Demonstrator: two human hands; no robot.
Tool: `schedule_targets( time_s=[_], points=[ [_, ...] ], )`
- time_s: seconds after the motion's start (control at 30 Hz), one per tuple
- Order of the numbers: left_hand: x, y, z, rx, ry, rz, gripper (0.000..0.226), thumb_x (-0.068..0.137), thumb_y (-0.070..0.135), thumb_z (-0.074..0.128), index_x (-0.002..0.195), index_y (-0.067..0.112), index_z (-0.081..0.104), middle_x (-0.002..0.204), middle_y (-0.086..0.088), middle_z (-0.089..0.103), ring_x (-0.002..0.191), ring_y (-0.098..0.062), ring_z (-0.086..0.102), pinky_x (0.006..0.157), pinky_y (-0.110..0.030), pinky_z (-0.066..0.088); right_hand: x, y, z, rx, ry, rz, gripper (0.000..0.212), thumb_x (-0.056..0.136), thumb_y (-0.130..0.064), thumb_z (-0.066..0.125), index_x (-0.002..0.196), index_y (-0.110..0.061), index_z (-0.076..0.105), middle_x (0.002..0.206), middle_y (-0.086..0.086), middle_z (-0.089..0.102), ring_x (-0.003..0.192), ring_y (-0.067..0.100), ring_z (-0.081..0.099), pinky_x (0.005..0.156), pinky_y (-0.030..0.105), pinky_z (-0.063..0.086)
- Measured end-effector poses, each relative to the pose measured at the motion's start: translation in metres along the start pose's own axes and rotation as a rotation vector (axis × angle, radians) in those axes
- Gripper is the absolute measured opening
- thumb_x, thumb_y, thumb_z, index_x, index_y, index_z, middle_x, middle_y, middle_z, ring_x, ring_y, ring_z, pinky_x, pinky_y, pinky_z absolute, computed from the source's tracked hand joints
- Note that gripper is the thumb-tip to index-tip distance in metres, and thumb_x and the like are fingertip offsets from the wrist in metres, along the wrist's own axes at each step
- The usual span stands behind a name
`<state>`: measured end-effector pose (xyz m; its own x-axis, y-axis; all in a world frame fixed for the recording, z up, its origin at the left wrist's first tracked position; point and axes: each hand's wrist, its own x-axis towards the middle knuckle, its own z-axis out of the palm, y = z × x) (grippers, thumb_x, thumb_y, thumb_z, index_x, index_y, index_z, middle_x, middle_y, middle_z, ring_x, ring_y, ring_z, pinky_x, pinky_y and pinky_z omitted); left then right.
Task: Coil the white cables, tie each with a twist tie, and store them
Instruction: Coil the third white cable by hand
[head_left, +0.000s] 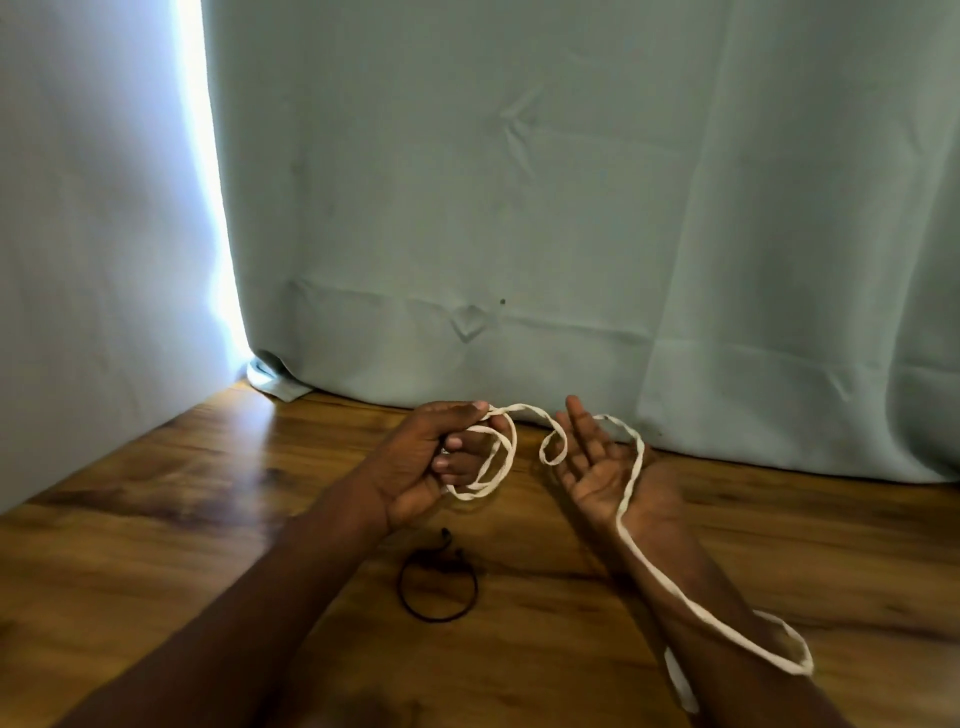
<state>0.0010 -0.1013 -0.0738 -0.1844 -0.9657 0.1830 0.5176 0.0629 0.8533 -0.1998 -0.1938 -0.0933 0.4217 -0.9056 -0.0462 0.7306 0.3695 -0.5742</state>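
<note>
The left hand (436, 462) pinches loops of the white cable (626, 512) in its grip. From there the cable runs across the right hand (602, 467), fingers spread, onto the worktop (156, 545); a black twist tie (438, 584) lies below the grip.

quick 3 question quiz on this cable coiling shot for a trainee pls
1. True or false: the left hand grips loops of the flat white cable.
2. The right hand is: A) a fist, B) open with its palm up and the cable draped across it, C) off the cable.
3. What lies on the brown wooden table between the forearms?

Key:
1. True.
2. B.
3. A thin black twist tie bent into a ring, apart from the cable.
</note>
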Motion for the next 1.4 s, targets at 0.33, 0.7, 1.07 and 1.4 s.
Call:
schedule_targets(
  time_s=[0.33,0.7,1.07,1.4],
  points=[
    [0.002,-0.002,0.001,-0.118,0.017,0.113,0.012,0.102,0.016,0.043,0.102,0.006,0.050,0.067,0.001,0.043,0.045,-0.006,0.039,0.047,-0.022,0.039,-0.030,0.025,0.032,-0.593,-0.423,-0.032,0.059,0.094,-0.018,0.069,0.149,-0.019,0.047,0.135,0.016,0.068,0.115,0.041,0.061,0.074,0.039,0.055],
    [-0.001,-0.004,0.011,0.074,0.054,-0.055,0.026,0.097,0.024,0.048,0.090,0.002,0.062,0.057,-0.006,0.049,0.049,-0.019,0.055,0.056,-0.032,0.051,-0.030,0.030,0.030,-0.675,-0.396,-0.069,0.047,0.091,0.001,0.069,0.134,-0.013,0.062,0.119,0.028,0.071,0.088,0.034,0.073,0.067,0.035,0.058],
    [-0.011,0.011,0.024,0.586,0.046,0.007,0.043,0.109,0.027,0.045,0.083,0.011,0.075,0.064,-0.012,0.046,0.060,-0.019,0.062,0.064,-0.029,0.058,-0.034,0.030,0.033,-1.062,-0.183,-0.549,0.030,0.083,-0.005,0.082,0.112,-0.014,0.076,0.098,0.000,0.079,0.074,0.000,0.068,0.054,0.009,0.045],
    [-0.019,0.003,0.036,0.966,0.005,0.054,0.047,0.111,0.027,0.044,0.070,0.026,0.068,0.058,-0.009,0.052,0.055,-0.021,0.060,0.057,-0.025,0.052,-0.030,0.020,0.033,-1.086,-0.086,-0.569,0.019,0.104,-0.013,0.059,0.098,-0.006,0.076,0.062,-0.007,0.063,0.050,0.003,0.055,0.042,0.016,0.038]
  ],
)
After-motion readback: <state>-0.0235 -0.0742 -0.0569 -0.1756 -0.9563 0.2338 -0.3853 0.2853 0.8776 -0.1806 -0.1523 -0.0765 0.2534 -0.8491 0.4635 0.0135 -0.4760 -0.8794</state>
